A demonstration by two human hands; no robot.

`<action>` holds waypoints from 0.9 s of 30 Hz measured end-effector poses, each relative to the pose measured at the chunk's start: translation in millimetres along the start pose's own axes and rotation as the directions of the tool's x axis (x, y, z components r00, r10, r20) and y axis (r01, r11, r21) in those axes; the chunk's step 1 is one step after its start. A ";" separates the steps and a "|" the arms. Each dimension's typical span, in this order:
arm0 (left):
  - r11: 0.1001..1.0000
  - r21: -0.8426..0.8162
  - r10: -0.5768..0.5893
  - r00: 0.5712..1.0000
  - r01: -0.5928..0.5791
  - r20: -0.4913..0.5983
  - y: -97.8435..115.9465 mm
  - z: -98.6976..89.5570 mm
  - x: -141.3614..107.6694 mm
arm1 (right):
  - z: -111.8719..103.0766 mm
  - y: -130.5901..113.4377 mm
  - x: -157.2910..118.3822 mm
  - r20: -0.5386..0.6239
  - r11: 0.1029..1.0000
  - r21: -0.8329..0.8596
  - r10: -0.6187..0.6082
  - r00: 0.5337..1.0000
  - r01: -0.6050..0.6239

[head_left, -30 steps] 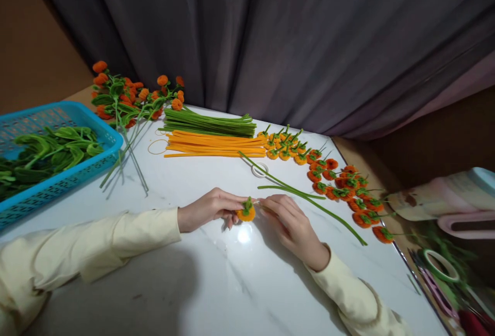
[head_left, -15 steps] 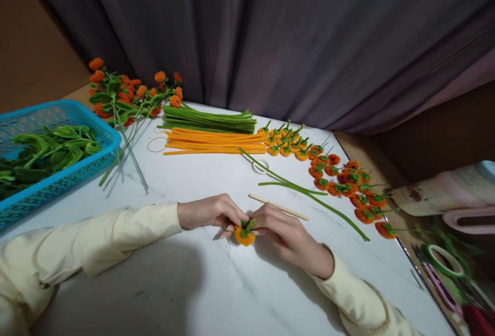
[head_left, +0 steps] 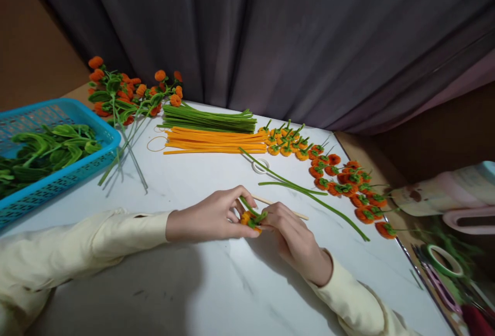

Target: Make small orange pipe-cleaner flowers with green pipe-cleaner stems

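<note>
**Small yellow flower sat between two hands**

I saw a fuzzy yellow flower (head_left: 246, 218) held just above the white table (head_left: 270, 305). The left hand (head_left: 214, 216) was nearer: its thumb and fingers made a loop around the flower and pinched it. The right hand (head_left: 292, 235) came in from the other side, its fingers bunched close together at the curly green end. I couldn't tell if they gripped it or only touched it. One green strip stuck up from the flower, leaning away from the person and toward the left hand's fingers.

A thin wooden stick (head_left: 280, 206) lay just behind the right hand. Past it were loose green strips (head_left: 309, 189) and a white ring (head_left: 260, 166). Farther ahead of the hands lay a bunch of orange strips (head_left: 216, 141). More yellow flowers (head_left: 285, 148) sat beyond the right hand. Out to the left hand's side stood a blue basket (head_left: 77, 179) of green leaves (head_left: 64, 153). Far right of the right hand was a pale cup (head_left: 429, 190) with a brown patch. I could read no words or brand anywhere.
</note>
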State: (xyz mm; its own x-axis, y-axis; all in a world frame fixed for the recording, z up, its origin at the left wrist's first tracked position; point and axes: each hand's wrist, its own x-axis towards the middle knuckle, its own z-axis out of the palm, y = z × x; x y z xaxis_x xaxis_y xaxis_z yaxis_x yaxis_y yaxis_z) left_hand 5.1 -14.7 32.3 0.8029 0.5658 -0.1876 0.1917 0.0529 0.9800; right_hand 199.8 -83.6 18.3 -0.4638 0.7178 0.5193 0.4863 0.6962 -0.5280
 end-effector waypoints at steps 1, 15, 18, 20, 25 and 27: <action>0.999 0.038 0.018 0.998 -0.016 -0.055 -0.1 2.4 -0.9 | 1.7 0.1 -1.3 -0.015 1.000 -0.011 0.004 1.000 -0.004; 0.947 -0.313 -0.102 0.990 0.069 -0.092 -0.8 12.1 -6.4 | 9.5 -4.9 -3.2 -0.132 0.998 -0.070 -0.001 0.991 -0.008; 0.798 -0.541 -0.277 0.959 0.265 0.061 -0.4 7.7 -1.3 | 10.1 -4.8 -4.6 -0.127 0.995 -0.103 -0.014 0.992 0.001; 0.700 -0.634 -0.316 0.939 0.328 0.137 -0.4 4.9 0.8 | 10.6 -5.6 -4.9 -0.121 0.992 -0.124 -0.013 0.993 -0.002; 0.475 -0.706 -0.391 0.845 0.525 0.366 0.0 0.2 4.0 | 11.1 -9.3 -2.3 -0.101 0.975 -0.218 -0.066 0.993 0.042; 0.407 -0.716 -0.413 0.814 0.567 0.409 -0.5 -1.3 5.1 | 10.3 -8.7 -2.0 -0.076 0.967 -0.240 -0.105 0.992 0.084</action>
State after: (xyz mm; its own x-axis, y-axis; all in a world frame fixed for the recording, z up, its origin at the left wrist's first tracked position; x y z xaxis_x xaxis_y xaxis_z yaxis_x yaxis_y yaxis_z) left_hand 8.4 -10.8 31.0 0.8051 0.1017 -0.5844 0.1287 0.9318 0.3394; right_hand 188.9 -91.0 14.8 -0.4547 0.6377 0.6217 0.6086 0.7322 -0.3058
